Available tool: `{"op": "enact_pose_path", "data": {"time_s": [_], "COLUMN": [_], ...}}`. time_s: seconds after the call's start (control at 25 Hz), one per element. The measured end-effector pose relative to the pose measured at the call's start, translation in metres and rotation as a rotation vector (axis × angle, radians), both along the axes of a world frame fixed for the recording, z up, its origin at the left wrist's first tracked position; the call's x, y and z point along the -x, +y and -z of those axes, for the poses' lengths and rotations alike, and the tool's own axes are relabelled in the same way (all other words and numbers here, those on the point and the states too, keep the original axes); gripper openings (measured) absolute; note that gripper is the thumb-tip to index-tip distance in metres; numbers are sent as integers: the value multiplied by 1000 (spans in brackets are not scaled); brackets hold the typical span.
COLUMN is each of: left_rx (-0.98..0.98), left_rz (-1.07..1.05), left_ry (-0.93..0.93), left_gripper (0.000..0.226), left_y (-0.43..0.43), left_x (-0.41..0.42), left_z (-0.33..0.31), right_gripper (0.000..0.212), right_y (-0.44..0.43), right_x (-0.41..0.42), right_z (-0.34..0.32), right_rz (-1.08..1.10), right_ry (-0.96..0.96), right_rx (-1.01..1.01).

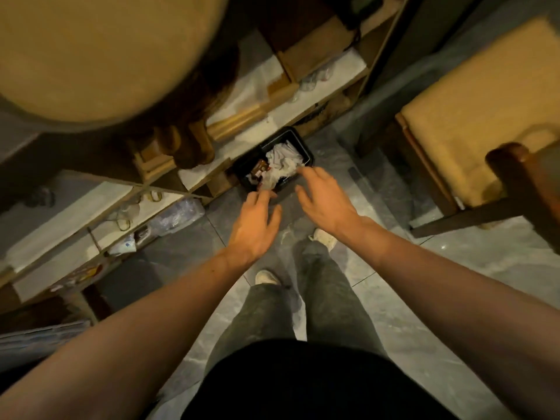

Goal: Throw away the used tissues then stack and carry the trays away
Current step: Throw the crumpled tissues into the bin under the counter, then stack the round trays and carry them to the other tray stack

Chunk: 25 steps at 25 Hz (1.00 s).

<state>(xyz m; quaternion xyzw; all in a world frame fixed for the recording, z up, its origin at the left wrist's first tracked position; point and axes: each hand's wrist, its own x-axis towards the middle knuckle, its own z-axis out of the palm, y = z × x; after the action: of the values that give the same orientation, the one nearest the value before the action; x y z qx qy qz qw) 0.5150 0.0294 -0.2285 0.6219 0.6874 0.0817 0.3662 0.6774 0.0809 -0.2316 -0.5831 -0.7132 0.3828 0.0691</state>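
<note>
A small black bin (pixel 306 150) stands on the floor against a low shelf. Crumpled white tissues (pixel 283 160) and a brown wrapper lie inside it. Both my hands hover just above its near rim. My left hand (pixel 257 225) has its fingers spread, with the fingertips near a pale tissue scrap at the bin's edge. My right hand (pixel 325 198) is open too, fingers apart, its fingertips over the tissues. Neither hand holds anything. No trays are in view.
A wooden shelf unit (pixel 230 122) with white boards runs along the left, holding boxes and plastic bags. A round wooden table top (pixel 100 53) fills the upper left. A cushioned wooden chair (pixel 478 113) stands at the right. My legs and shoes are on the grey tiled floor (pixel 409 313).
</note>
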Motion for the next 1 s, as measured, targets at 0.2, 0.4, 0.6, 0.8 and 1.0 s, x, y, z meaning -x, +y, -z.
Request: {"op": "enact_pose_path", "data": {"time_s": [0.2, 0.4, 0.6, 0.8, 1.0], "left_rx": [-160, -295, -444, -585, -628], "left_rz": [-87, -194, -251, -270, -334], "left_ry": [-85, -129, -96, 1, 45], "left_gripper": [36, 39, 43, 48, 52], "left_y": [-48, -89, -111, -106, -85], "left_x": [26, 73, 114, 142, 155], "left_z": [-86, -149, -209, -252, -270], "right_gripper": [39, 47, 45, 47, 48], "right_y": [-45, -80, -91, -77, -48], "right_x": [25, 66, 103, 126, 139], "right_z": [-87, -159, -221, -255, -270], "right_rz": [26, 43, -2, -54, -65], "right_ry": [-10, 59, 119, 122, 167], "right_rx": [-96, -220, -407, -548, -601]}}
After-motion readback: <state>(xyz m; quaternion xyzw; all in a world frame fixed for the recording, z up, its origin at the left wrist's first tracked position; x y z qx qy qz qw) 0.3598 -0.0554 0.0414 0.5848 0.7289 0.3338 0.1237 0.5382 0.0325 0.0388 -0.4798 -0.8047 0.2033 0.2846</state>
